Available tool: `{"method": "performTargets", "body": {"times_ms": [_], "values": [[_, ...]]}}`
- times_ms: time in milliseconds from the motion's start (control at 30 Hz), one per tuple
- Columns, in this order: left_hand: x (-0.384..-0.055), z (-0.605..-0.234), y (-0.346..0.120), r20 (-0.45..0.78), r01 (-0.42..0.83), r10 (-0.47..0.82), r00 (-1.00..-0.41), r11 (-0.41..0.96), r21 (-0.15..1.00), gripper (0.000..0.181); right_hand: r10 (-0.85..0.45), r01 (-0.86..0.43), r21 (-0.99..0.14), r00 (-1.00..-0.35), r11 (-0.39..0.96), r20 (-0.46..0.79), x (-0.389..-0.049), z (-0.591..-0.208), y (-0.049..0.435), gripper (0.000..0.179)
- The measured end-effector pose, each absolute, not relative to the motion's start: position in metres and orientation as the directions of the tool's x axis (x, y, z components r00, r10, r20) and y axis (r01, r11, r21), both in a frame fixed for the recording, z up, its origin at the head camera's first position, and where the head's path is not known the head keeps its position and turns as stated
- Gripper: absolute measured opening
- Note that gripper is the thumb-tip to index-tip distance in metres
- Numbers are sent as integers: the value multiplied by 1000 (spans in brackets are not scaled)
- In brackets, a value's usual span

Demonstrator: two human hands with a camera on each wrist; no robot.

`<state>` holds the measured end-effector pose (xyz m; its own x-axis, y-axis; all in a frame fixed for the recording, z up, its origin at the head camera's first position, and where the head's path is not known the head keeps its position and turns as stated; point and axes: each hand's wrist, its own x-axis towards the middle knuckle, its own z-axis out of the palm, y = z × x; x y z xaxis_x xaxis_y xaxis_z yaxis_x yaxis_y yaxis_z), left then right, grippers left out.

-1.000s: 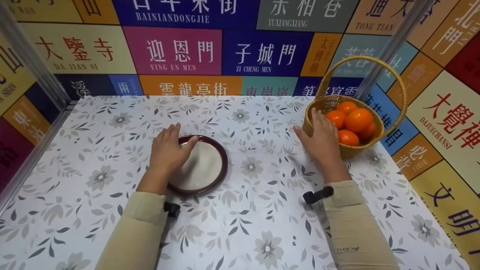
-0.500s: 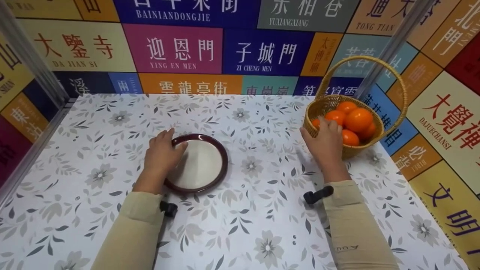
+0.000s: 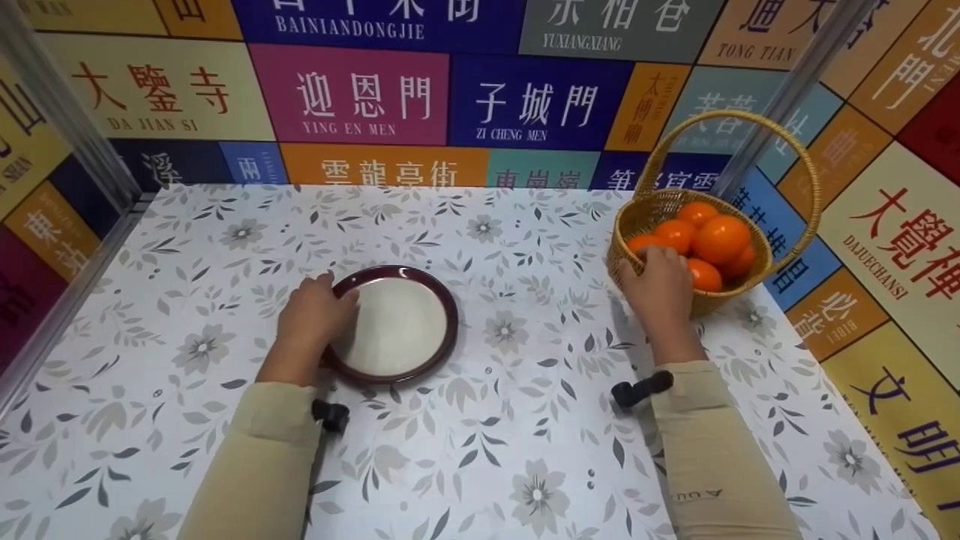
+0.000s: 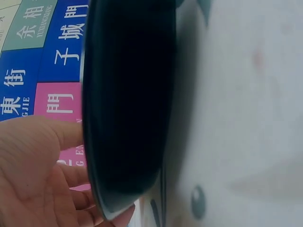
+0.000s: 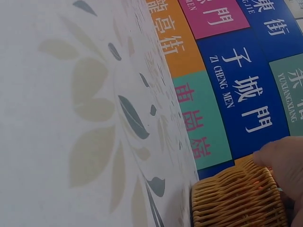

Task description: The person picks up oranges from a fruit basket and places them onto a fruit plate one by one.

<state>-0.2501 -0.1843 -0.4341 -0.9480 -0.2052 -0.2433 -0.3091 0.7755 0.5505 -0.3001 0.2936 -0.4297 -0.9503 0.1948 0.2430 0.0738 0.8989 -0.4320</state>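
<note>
A cream plate with a dark red-brown rim rests on the table. My left hand holds its left rim, thumb over the edge. From the left wrist, the plate's shaded side fills the middle, and the left hand wraps its edge. A wicker basket with a tall handle stands back right, holding several oranges. My right hand grips its near-left rim, fingers inside beside an orange. In the right wrist view the thumb lies against the outside of the woven wall.
A white floral cloth covers the table. Colourful sign-covered walls rise behind it and on both sides, with metal posts at the corners. The basket stands close to the right wall.
My left hand has slid left and down to the plate's left rim. My right hand's fingers have dipped into the basket and curled back, its thumb closing in at the rim.
</note>
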Motion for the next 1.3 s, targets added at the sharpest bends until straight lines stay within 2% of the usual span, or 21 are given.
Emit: {"method": "performTargets", "body": {"times_ms": [167, 267, 433, 633, 933, 1300], "values": [[-248, -436, -196, -232, -284, -182, -955, 786, 549, 45, 189, 67, -429, -950, 901, 248, -300, -429, 294, 31], [-246, -436, -202, -228, -276, -173, -958, 769, 577, 41, 192, 72, -435, -952, 897, 239, -301, -427, 294, 30], [-243, -435, -206, -209, -256, -160, -965, 756, 602, 39, 195, 83, -440, -957, 894, 217, -301, -425, 293, 30], [-243, -435, -206, -237, -289, -180, -955, 749, 596, 39, 189, 87, -438, -962, 895, 196, -301, -425, 294, 32], [-245, -437, -207, -205, -255, -168, -964, 794, 551, 40, 163, 50, -421, -958, 906, 237, -301, -425, 296, 29], [-247, -438, -207, -240, -280, -174, -955, 796, 536, 41, 133, 61, -418, -980, 906, 146, -299, -420, 293, 31]]}}
